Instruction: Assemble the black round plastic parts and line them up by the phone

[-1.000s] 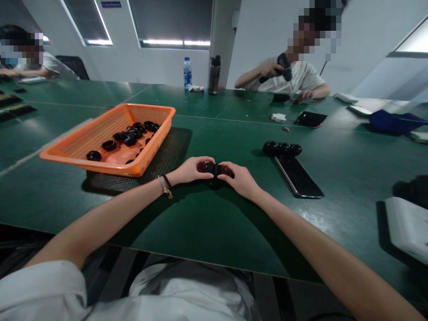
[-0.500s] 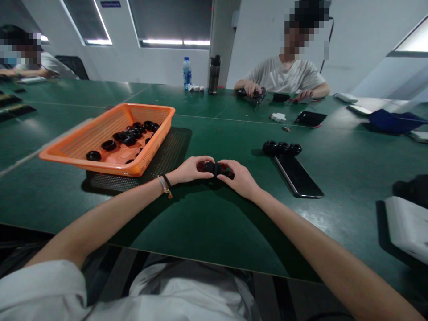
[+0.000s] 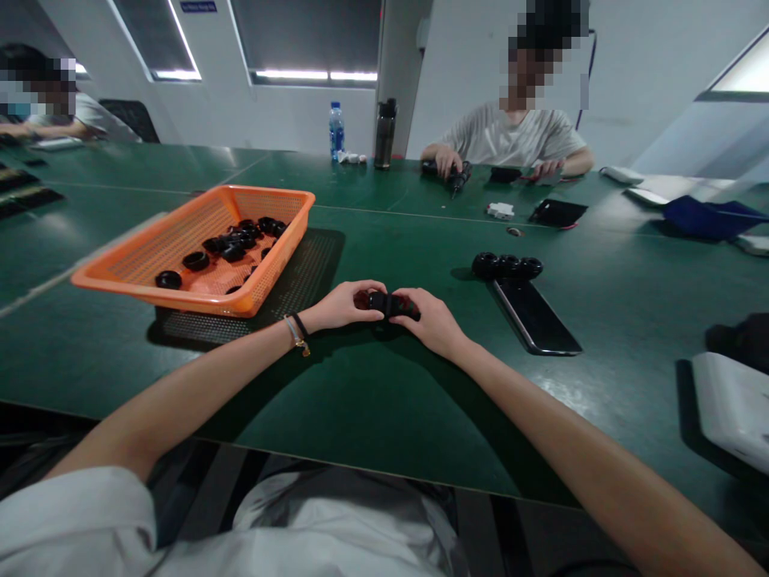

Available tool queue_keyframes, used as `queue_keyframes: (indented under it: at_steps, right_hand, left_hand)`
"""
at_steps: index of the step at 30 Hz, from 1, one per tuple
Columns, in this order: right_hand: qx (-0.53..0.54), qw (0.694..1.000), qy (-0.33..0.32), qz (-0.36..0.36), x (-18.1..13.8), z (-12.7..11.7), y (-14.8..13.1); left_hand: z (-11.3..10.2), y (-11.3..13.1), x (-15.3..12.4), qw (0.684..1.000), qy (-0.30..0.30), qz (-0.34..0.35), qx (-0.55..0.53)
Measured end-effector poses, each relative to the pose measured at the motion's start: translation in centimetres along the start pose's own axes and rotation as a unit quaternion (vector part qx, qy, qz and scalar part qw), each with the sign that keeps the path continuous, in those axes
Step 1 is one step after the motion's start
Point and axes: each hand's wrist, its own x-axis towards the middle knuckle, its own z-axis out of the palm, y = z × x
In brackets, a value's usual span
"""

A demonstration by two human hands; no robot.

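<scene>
My left hand (image 3: 344,306) and my right hand (image 3: 428,320) meet on the green table (image 3: 372,401), fingers curled around a small black ring-shaped part (image 3: 380,301) with a dark red piece beside it. Both hands grip it from opposite sides. An orange mesh basket (image 3: 132,268) to the left holds several more black rings (image 3: 231,244). Three black rings (image 3: 508,266) stand in a row to the right, touching the top end of a dark phone (image 3: 534,316).
A person across the table rests a hand on a black tool (image 3: 460,175). A water bottle (image 3: 336,131) and dark flask (image 3: 385,134) stand at the far edge. A white box (image 3: 733,409) lies at the right; another person sits far left.
My hands stay in place, fingers shifting slightly on the part. The person opposite lowered the black tool from face height to the table.
</scene>
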Motion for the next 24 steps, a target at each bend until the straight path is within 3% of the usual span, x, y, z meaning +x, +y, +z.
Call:
queue_keyframes:
  at_steps: [24]
  right_hand:
    - [-0.02,0.999,-0.025,0.023,0.14,-0.2,-0.29]
  left_hand:
    - [-0.02,-0.08,0.03,1.0,0.004,0.004,0.001]
